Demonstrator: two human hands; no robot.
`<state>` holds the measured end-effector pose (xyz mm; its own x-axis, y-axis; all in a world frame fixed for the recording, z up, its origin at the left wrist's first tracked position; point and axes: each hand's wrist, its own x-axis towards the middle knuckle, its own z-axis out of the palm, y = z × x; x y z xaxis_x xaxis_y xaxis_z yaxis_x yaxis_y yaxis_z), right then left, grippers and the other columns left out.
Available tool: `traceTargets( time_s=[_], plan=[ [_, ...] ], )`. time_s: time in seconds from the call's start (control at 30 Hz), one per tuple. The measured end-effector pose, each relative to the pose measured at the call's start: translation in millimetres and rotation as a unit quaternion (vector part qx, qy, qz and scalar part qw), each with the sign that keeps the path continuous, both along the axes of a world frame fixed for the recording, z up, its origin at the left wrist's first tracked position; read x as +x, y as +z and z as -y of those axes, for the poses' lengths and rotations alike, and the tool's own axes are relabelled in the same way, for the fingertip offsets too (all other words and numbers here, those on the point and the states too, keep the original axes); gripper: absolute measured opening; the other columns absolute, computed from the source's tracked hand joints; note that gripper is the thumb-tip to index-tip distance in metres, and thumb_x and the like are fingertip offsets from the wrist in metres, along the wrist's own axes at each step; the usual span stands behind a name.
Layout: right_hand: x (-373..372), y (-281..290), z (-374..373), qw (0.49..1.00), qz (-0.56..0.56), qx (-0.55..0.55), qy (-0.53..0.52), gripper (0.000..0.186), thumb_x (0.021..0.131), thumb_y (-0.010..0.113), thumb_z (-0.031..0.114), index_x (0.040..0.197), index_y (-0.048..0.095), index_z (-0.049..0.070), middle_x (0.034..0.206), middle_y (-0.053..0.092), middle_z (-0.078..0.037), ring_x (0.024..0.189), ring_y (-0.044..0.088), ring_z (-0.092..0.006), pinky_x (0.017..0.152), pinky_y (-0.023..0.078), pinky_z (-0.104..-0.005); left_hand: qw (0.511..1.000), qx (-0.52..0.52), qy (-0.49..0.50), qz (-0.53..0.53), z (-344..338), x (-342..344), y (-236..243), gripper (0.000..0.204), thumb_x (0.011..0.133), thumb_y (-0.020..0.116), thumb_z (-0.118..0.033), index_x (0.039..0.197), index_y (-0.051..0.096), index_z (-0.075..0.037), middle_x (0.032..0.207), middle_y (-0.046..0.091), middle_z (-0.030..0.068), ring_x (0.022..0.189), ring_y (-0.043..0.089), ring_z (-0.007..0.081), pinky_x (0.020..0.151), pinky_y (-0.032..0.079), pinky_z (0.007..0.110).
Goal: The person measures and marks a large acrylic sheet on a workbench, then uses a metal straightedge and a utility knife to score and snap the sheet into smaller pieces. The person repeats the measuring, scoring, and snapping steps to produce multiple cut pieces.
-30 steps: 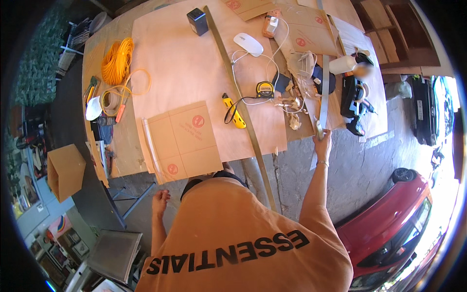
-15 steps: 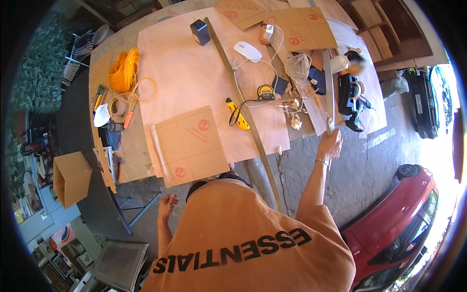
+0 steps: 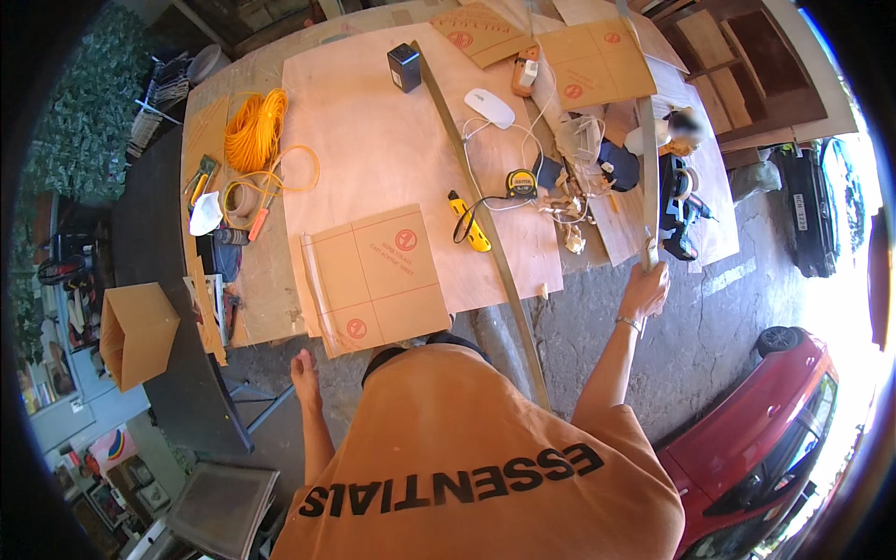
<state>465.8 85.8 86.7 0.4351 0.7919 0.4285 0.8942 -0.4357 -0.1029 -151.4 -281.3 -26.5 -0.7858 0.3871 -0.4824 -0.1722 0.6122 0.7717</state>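
Observation:
My right hand point(image 3: 646, 291) is closed around the pale, handle-like near end of a long, narrow flat strip point(image 3: 650, 177) at the table's right front edge. The strip points away from me over the wood sheets; whether it is a blade or a bar I cannot make out. My left hand point(image 3: 305, 370) hangs in front of the table, open with bent fingers and nothing in it. Nearest to it lies a flat cardboard sheet point(image 3: 383, 285). A yellow utility knife point(image 3: 469, 221) and a yellow-black tape measure point(image 3: 521, 184) rest in the middle of the table.
A long metal bar point(image 3: 509, 289) crosses the plywood point(image 3: 364, 121) and overhangs the front edge. Orange cord point(image 3: 254, 131) lies at the left. A black box point(image 3: 404, 68), white mouse point(image 3: 490, 108), cables and a cordless drill point(image 3: 686, 233) are about. A red car point(image 3: 756, 448) stands at the right.
My right hand and the strip's near end have shifted slightly right and down in the picture. My left hand has risen a little leftward, its fingers now pointing up. The whole view has tilted slightly.

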Motion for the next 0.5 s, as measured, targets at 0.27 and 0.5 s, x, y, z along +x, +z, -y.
traceTargets(
  time_s=[0.27, 0.5],
  plan=[
    [14.6, 41.3, -24.4, 0.998, 0.040, 0.007, -0.040, 0.029, 0.080, 0.079, 0.017, 0.097, 0.059, 0.005, 0.090, 0.068, -0.017, 0.085, 0.069, -0.0395, 0.071, 0.056, -0.0515, 0.976, -0.085, -0.170, 0.106, -55.3, -11.4, 3.6, 0.038, 0.096, 0.074, -0.041, 0.108, 0.069, -0.005, 0.093, 0.070, 0.0007, 0.080, 0.064, 0.0122, 0.065, 0.049, 0.028],
    [34.7, 79.8, -28.5, 0.997, 0.012, -0.071, -0.017, 0.030, 0.079, 0.081, 0.022, 0.095, 0.073, -0.002, 0.089, 0.074, -0.026, 0.084, 0.073, -0.0439, 0.074, 0.058, -0.0525, 0.965, -0.030, -0.165, 0.201, -62.1, 14.2, 2.6, 0.027, 0.098, 0.072, -0.030, 0.111, 0.069, -0.006, 0.097, 0.072, 0.0035, 0.080, 0.070, 0.0148, 0.068, 0.058, 0.031]
  ],
)
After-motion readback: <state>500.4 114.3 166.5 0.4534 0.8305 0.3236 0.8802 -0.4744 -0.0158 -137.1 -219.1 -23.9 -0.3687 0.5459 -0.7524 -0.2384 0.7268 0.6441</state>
